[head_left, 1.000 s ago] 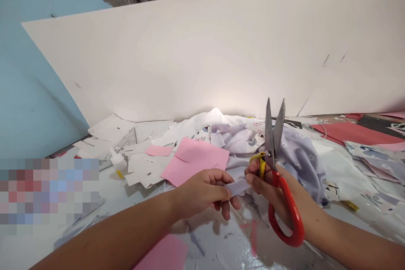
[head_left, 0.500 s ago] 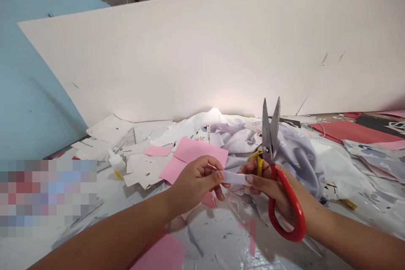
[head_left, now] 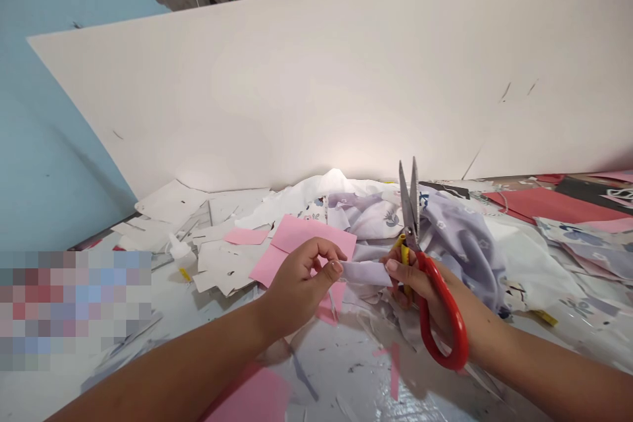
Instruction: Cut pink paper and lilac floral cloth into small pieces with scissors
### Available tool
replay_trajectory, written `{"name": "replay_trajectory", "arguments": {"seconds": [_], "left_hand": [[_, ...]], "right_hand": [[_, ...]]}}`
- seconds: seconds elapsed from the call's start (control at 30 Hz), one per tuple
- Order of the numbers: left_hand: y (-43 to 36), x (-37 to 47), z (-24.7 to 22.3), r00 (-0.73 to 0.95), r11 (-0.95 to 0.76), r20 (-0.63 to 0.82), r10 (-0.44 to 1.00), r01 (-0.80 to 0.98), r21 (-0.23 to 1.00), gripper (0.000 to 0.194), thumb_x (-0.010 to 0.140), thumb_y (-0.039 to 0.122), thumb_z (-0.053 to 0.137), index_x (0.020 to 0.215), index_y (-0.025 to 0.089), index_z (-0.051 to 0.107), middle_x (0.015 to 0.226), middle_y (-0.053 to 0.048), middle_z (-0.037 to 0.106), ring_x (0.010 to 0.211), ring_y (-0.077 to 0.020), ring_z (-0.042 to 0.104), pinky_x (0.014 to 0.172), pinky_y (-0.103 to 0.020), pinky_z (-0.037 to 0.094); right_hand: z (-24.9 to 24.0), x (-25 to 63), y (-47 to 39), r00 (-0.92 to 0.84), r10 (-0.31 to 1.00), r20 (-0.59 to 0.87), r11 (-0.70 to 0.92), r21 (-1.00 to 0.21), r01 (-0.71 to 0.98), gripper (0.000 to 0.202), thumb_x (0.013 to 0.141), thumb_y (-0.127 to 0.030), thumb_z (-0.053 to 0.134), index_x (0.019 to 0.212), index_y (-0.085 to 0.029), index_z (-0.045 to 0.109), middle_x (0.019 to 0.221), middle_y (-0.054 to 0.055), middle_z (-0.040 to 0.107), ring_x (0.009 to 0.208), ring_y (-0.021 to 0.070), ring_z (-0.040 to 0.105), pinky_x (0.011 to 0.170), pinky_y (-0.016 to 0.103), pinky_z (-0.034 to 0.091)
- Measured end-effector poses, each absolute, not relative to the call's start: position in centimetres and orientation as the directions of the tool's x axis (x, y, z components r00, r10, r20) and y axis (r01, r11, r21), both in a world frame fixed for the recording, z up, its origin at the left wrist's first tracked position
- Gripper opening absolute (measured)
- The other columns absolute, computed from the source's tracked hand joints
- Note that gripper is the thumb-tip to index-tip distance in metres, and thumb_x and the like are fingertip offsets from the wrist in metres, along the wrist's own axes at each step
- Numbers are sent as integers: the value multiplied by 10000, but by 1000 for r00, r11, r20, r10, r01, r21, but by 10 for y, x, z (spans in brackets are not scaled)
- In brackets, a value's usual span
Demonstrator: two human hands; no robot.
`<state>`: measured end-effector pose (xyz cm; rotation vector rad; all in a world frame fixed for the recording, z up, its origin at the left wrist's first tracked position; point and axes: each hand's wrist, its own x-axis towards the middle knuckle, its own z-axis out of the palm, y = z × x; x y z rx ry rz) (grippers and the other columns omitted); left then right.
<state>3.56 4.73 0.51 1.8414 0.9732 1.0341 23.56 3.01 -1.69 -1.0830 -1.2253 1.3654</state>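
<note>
A small pale lilac strip [head_left: 366,273] is stretched between my two hands above the table. My left hand [head_left: 309,280] pinches its left end between thumb and fingers. At the right end, the thumb and fingers of my right hand [head_left: 420,283] grip the strip. Red-handled scissors [head_left: 445,316] hang on my right hand, their blades pointing up and slightly apart. A yellow tape-like item [head_left: 405,264] also sits at the fingers of my right hand. Behind the hands lie pink paper sheets [head_left: 291,241] and crumpled lilac floral fabric [head_left: 459,237].
A white board [head_left: 316,92] stands along the back. White paper cutouts [head_left: 225,264] and a small white bottle [head_left: 180,250] lie at the left. Red sheets [head_left: 558,211] and patterned pieces lie at the right. Pink scraps [head_left: 394,369] are on the table [head_left: 356,395] in front.
The scissors have tilted and shifted a little left, with their blades closer together. My left fingers have moved slightly left, and more of the lilac strip shows.
</note>
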Motion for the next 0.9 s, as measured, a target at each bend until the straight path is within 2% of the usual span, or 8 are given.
{"name": "replay_trajectory", "arguments": {"seconds": [0.17,0.27,0.33,0.43,0.53,0.6,0.8,0.9], "left_hand": [[44,39,-2,427,-237,164,889,124,964,184,825,361,468,756,195,429,642,39,462,597,-92,477,563,-228,408],[42,42,-4,438,-185,100,893,157,970,203,822,389,465,769,196,431,613,38,482,538,-96,507,509,-234,422],[40,43,-4,425,-185,98,900,169,968,200,821,387,469,778,193,444,619,36,485,539,-90,508,504,-226,420],[38,45,-4,429,-132,98,898,51,990,209,794,381,521,862,199,443,685,34,480,576,-86,510,522,-225,425],[37,48,-4,425,-22,57,903,-86,996,395,694,342,654,974,214,405,799,18,494,626,-88,519,520,-214,415],[37,50,-5,411,24,15,912,-90,996,447,659,329,687,987,216,406,836,8,506,634,-92,532,498,-203,392],[37,51,-10,417,99,-47,908,-104,990,286,789,454,493,869,179,495,600,3,543,563,-105,529,501,-210,356],[39,50,-13,394,151,-86,915,-136,979,179,805,346,465,825,179,526,644,-6,557,544,-99,506,496,-219,361]], "right_hand": [[-11,235,30,-279,960,30,-29,-979,-202,215,740,-385,602,715,-197,499,701,-12,511,574,111,448,532,247,352],[-10,235,27,-349,937,9,-36,-992,-124,210,697,-294,659,742,-209,472,650,-44,460,563,99,418,525,237,328],[-11,235,25,-351,936,-20,-35,-999,-37,224,686,-261,663,765,-216,459,628,-58,431,557,98,401,512,233,309],[-11,234,24,-334,942,-27,-29,-1000,-1,214,706,-269,631,779,-223,435,613,-65,423,537,97,383,494,235,293],[-10,233,23,-303,952,-39,-40,-999,2,211,722,-282,611,785,-224,417,620,-64,432,551,100,384,507,239,293],[-8,233,23,-285,957,-48,-45,-999,16,224,722,-290,614,783,-222,409,635,-60,440,575,104,392,525,241,298],[-3,229,19,-309,948,-78,-64,-997,54,292,680,-247,653,733,-215,368,586,-85,375,526,78,314,481,216,249],[-1,227,18,-281,956,-88,-70,-995,73,318,648,-222,679,721,-215,370,553,-104,314,490,62,268,453,200,226]]}}
